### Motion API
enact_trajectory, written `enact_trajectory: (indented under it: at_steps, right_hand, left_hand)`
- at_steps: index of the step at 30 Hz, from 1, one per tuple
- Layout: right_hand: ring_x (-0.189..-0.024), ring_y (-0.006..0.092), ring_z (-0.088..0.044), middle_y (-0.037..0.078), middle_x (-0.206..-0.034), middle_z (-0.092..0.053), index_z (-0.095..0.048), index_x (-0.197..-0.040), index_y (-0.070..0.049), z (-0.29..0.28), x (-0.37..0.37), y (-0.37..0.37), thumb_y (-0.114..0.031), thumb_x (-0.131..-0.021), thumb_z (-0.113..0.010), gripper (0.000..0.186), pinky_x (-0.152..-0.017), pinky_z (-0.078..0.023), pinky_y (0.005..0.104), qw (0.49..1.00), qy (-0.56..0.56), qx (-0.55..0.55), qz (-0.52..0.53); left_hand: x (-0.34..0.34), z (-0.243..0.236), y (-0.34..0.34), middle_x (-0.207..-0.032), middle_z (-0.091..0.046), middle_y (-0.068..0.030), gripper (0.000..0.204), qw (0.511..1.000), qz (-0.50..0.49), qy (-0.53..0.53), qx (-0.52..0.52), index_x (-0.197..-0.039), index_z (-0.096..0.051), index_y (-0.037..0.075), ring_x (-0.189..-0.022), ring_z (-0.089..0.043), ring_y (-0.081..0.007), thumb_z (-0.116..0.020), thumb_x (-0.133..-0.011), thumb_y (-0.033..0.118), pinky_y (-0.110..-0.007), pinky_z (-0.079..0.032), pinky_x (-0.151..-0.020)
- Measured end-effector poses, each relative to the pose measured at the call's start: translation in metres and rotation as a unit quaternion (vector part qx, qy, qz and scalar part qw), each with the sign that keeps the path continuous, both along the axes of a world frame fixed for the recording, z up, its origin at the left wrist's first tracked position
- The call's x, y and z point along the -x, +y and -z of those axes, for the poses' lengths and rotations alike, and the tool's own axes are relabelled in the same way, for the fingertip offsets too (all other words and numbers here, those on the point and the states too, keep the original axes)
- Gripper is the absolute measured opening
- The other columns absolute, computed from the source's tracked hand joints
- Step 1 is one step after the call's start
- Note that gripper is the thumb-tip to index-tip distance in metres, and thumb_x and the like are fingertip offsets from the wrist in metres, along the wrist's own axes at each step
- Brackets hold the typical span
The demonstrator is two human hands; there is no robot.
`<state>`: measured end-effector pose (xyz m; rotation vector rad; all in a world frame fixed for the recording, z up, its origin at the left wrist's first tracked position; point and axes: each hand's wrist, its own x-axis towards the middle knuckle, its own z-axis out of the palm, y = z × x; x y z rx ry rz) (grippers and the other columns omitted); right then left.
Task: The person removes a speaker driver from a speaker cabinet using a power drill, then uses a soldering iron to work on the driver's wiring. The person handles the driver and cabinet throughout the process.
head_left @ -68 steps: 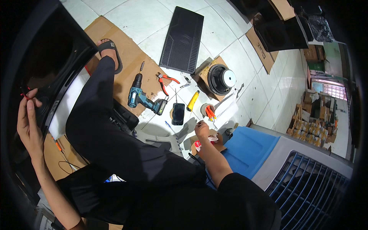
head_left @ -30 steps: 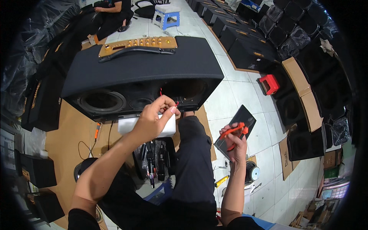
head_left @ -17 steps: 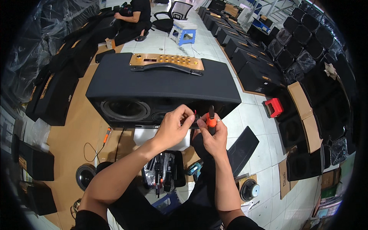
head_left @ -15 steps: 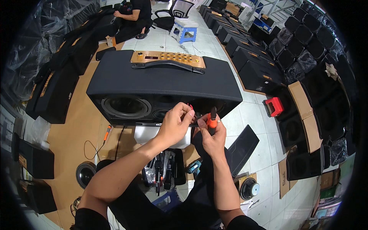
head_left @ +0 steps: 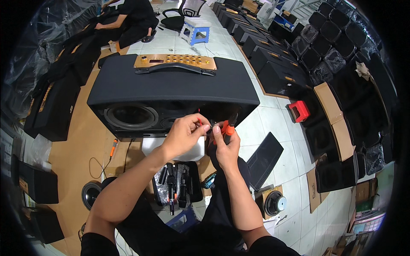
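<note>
In front of me a black speaker cabinet [head_left: 171, 89] stands with its woofer side facing me and a gold control panel [head_left: 149, 61] on top. My left hand [head_left: 185, 134] is closed in a pinch on a thin red wire [head_left: 200, 121] at the open right bay of the cabinet. Close beside it, my right hand [head_left: 227, 149] is closed around orange-handled pliers [head_left: 230, 129]. Thumb and fingertips of both hands nearly meet around a small piece too tiny to make out. A woofer [head_left: 131, 116] sits in the cabinet's left side.
Below my hands are a black tray [head_left: 196, 183] of wrapped parts and a teal power tool [head_left: 208, 181]. A black grille panel [head_left: 265, 160] and a loose speaker driver [head_left: 273, 203] lie right. An orange-handled soldering iron [head_left: 113, 147] lies left. Another person [head_left: 132, 17] works at the far left.
My view has shifted, so the cabinet sits further left. My hands have drawn closer together, and the pliers have tilted in my right hand. The far person's arms have moved.
</note>
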<state>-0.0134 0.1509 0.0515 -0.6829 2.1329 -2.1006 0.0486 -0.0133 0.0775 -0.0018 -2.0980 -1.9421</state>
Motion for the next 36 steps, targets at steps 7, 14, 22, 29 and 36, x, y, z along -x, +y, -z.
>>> enact_trajectory:
  at_steps: [7, 14, 22, 29, 36]
  right_hand:
    - [-0.086, 0.0174, -0.064, 0.009, -0.094, -0.069, -0.064, -0.124, -0.002, -0.007, 0.002, 0.014, -0.03, -0.096, -0.071, 0.04, -0.083, -0.051, 0.0316, 0.99, 0.04, -0.13, -0.033]
    - [-0.092, 0.0219, -0.069, 0.014, -0.101, -0.071, -0.065, -0.122, 0.002, -0.017, 0.0, 0.021, -0.022, -0.092, -0.074, 0.039, -0.085, -0.052, 0.0337, 0.976, 0.07, -0.2, -0.045]
    - [-0.096, 0.0239, -0.07, 0.016, -0.107, -0.07, -0.066, -0.12, 0.003, -0.015, 0.002, 0.023, -0.017, -0.091, -0.075, 0.036, -0.088, -0.053, 0.0346, 0.978, 0.089, -0.185, -0.047]
    - [-0.098, 0.0243, -0.07, 0.017, -0.109, -0.07, -0.066, -0.121, 0.003, -0.015, 0.002, 0.025, -0.017, -0.092, -0.076, 0.037, -0.089, -0.053, 0.0347, 0.982, 0.087, -0.162, -0.05]
    - [-0.093, 0.0235, -0.071, 0.016, -0.104, -0.071, -0.067, -0.119, 0.002, -0.018, 0.003, 0.027, -0.015, -0.091, -0.076, 0.035, -0.085, -0.054, 0.0336, 0.98, 0.081, -0.176, -0.049]
  left_hand:
    - [0.004, -0.003, 0.003, -0.088, -0.065, -0.0006, 0.016, 0.998, -0.029, 0.004, -0.059, -0.115, -0.066, 0.001, -0.082, -0.061, -0.006, -0.064, -0.102, 0.01, -0.023, -0.053, -0.078]
    - [0.004, -0.005, 0.003, -0.089, -0.066, 0.0003, 0.017, 0.999, -0.041, 0.004, -0.02, -0.115, -0.067, 0.001, -0.082, -0.061, -0.0049, -0.066, -0.101, 0.012, -0.023, -0.052, -0.078]
    - [0.008, -0.006, 0.0, -0.095, -0.067, -0.001, 0.016, 0.999, -0.029, 0.014, -0.005, -0.113, -0.067, 0.001, -0.084, -0.062, -0.0054, -0.066, -0.101, 0.012, -0.023, -0.054, -0.081]
    - [0.009, -0.005, 0.0, -0.095, -0.067, -0.0008, 0.014, 1.0, -0.024, 0.011, 0.01, -0.111, -0.067, 0.001, -0.084, -0.061, -0.005, -0.066, -0.101, 0.011, -0.022, -0.052, -0.078]
    - [0.009, -0.007, 0.0, -0.095, -0.068, -0.0011, 0.015, 0.999, -0.023, 0.023, 0.031, -0.11, -0.067, 0.001, -0.083, -0.061, -0.0053, -0.068, -0.099, 0.011, -0.023, -0.051, -0.077]
